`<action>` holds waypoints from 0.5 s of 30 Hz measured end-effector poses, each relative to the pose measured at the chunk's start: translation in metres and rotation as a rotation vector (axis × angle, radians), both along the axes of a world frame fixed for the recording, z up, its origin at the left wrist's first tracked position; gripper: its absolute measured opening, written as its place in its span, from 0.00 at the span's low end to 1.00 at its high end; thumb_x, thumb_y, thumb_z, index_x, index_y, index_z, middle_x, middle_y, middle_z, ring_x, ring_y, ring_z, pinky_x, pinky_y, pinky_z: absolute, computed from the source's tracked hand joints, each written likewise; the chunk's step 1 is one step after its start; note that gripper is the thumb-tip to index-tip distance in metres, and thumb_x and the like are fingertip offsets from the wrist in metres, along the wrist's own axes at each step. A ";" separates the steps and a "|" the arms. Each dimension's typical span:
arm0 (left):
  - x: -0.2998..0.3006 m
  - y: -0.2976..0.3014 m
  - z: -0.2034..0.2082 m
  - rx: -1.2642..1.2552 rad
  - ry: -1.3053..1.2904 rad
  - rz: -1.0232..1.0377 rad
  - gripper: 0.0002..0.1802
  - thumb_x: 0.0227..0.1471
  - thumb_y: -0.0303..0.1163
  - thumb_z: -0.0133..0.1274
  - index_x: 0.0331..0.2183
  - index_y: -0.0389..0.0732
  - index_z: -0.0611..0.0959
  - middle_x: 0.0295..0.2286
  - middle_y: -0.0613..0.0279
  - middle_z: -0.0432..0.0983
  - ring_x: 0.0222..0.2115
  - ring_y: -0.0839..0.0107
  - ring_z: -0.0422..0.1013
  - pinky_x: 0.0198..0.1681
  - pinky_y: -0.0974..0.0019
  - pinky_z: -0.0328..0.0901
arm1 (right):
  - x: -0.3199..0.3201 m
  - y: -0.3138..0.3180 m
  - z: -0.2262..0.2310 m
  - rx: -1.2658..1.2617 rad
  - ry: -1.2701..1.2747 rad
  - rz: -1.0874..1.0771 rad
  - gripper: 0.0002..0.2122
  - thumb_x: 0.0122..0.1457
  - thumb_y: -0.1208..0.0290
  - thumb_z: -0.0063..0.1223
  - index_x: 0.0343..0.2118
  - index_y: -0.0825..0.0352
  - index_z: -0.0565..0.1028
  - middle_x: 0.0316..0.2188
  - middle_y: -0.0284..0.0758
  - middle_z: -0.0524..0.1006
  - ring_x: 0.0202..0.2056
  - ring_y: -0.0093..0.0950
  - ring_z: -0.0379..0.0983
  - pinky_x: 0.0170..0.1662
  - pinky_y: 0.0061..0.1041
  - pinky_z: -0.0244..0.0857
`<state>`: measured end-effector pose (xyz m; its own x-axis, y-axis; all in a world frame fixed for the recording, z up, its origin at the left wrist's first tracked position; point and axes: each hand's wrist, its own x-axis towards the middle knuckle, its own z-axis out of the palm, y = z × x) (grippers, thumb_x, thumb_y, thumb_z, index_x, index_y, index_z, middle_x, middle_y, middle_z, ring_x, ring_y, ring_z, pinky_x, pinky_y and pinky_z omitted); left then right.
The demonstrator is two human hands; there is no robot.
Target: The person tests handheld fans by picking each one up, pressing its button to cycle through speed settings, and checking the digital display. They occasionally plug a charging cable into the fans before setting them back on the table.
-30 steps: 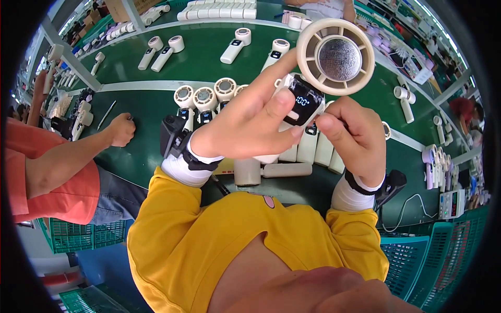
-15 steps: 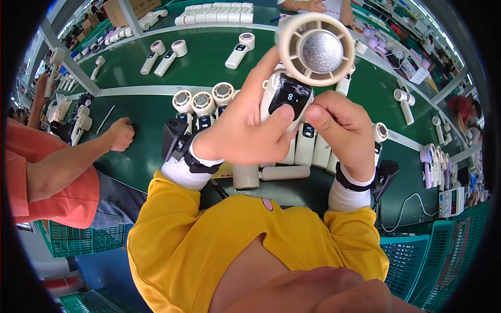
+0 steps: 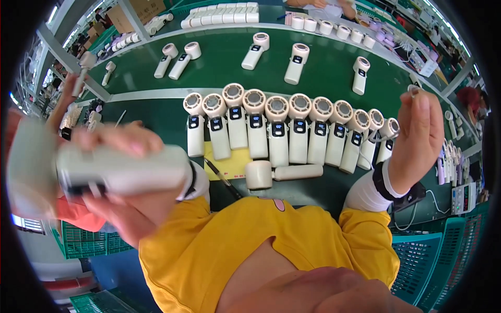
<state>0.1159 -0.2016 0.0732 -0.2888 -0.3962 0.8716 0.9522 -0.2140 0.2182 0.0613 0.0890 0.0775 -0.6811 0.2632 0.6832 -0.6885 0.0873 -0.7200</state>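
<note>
My left hand [image 3: 119, 140] is wrapped around a cream handheld fan [image 3: 130, 167], held low at the left and smeared by motion. Raised at the right, my right hand [image 3: 417, 122] has thumb and fingertips pinched together on a small greyish thing [image 3: 414, 89], too small to name. Between my hands, several cream fans [image 3: 279, 141] lie side by side, round heads pointing away and dark displays lit. Nearer to me another fan [image 3: 297, 172] lies sideways, by a yellow paper [image 3: 235, 166] and a black pen [image 3: 222, 177].
Beyond a pale divider, more fans [image 3: 296, 65] lie spread on the green belt [image 3: 219, 68]. A co-worker in coral [image 3: 78, 214] is at my left, partly behind my held fan. Green baskets [image 3: 417, 261] stand low at the right, below a small meter box [image 3: 463, 198].
My left hand has carried the fan from the middle down to the left. My right hand has parted from it, moving right and up, fingertips pinched. The row of fans now shows fully.
</note>
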 end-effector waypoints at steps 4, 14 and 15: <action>-0.031 -0.003 -0.001 0.012 -0.231 0.094 0.12 0.40 0.24 0.47 0.33 0.43 0.70 0.31 0.57 0.67 0.29 0.65 0.66 0.32 0.67 0.61 | -0.001 0.022 -0.002 -0.068 0.108 -0.113 0.10 0.54 0.69 0.45 0.29 0.73 0.70 0.24 0.34 0.71 0.16 0.12 0.53 0.21 0.09 0.45; -0.309 -0.081 -0.112 -1.127 -1.177 0.207 0.16 0.30 0.29 0.53 0.27 0.32 0.73 0.22 0.57 0.71 0.23 0.67 0.67 0.27 0.67 0.62 | 0.022 0.049 0.004 -0.093 0.223 -0.339 0.13 0.56 0.68 0.37 0.21 0.73 0.67 0.10 0.28 0.54 0.13 0.14 0.43 0.17 0.14 0.37; -0.311 -0.071 -0.116 -1.356 -1.226 0.294 0.18 0.33 0.31 0.52 0.31 0.32 0.72 0.23 0.57 0.70 0.26 0.68 0.67 0.29 0.67 0.62 | 0.024 0.048 0.004 -0.141 0.216 -0.358 0.13 0.56 0.68 0.37 0.20 0.72 0.66 0.10 0.27 0.52 0.13 0.15 0.42 0.17 0.14 0.36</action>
